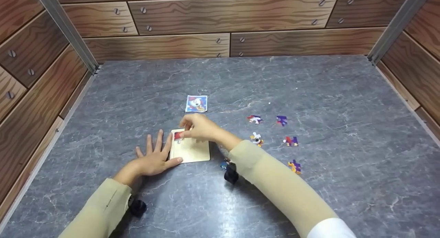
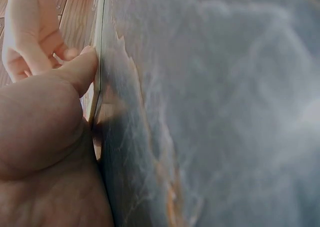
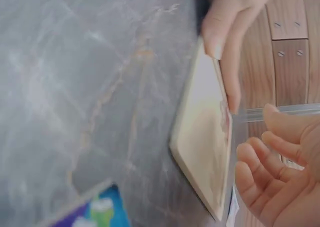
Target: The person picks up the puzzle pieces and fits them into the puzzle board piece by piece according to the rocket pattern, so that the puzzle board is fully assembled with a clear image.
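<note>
A pale, shallow puzzle board (image 1: 194, 152) lies on the table, a red and white jigsaw piece (image 1: 177, 135) in its upper left corner. My left hand (image 1: 154, 161) rests with spread fingers at the board's left side, its thumb on the lower edge. Over the board's upper part hovers my right hand (image 1: 203, 128), fingertips close to the red piece. In the right wrist view, the fingers of that right hand (image 3: 282, 174) are loosely bent, with the thumb apart from them and nothing between.
Beyond the board lies a square picture card (image 1: 196, 104). To the right are several loose jigsaw pieces, including a purple one (image 1: 282, 120) and an orange and purple one (image 1: 295, 166). A blue piece (image 1: 224, 165) is partly hidden by the right wrist camera (image 1: 231, 174). Wood-patterned walls (image 1: 233, 16) border the table.
</note>
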Demonstrator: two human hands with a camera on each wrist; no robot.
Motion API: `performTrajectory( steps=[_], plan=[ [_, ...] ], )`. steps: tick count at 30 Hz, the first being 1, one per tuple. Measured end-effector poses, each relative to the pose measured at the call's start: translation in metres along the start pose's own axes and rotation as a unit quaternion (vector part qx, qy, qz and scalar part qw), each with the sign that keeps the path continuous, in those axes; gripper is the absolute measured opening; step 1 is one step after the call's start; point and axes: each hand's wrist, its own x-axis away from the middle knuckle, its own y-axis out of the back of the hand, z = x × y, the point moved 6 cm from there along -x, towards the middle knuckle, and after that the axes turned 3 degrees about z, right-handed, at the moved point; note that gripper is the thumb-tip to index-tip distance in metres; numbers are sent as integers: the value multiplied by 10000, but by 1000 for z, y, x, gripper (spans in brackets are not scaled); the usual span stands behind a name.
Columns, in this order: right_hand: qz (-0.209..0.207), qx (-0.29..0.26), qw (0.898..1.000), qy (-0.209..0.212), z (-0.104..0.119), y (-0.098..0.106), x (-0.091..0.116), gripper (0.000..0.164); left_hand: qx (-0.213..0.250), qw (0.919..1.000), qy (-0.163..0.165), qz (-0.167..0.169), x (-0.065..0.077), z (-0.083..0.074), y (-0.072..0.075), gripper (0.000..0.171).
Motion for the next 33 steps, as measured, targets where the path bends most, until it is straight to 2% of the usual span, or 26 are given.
performTrajectory(
  steps=[3, 10, 14, 22, 33],
  plan=[
    [20, -314, 9995, 34, -1, 5, 7, 30, -26, 10000, -9, -53, 0, 0, 1, 95],
    [-129, -284, 9993, 224, -9, 21, 20, 28, -40, 10000, 20, -83, 0, 1, 2, 92],
    [-149, -351, 9991, 162, -16, 31, 31, 29, -18, 10000, 36, -35, -1, 1, 1, 92],
    [-579, -360, 9976, 128, -32, 59, 60, 28, 82, 10000, -10, 47, 2, 0, 2, 92],
    [-889, -708, 9924, -471, -62, 89, 91, 30, 139, 9999, -30, 52, 1, 1, -1, 93]
  ],
)
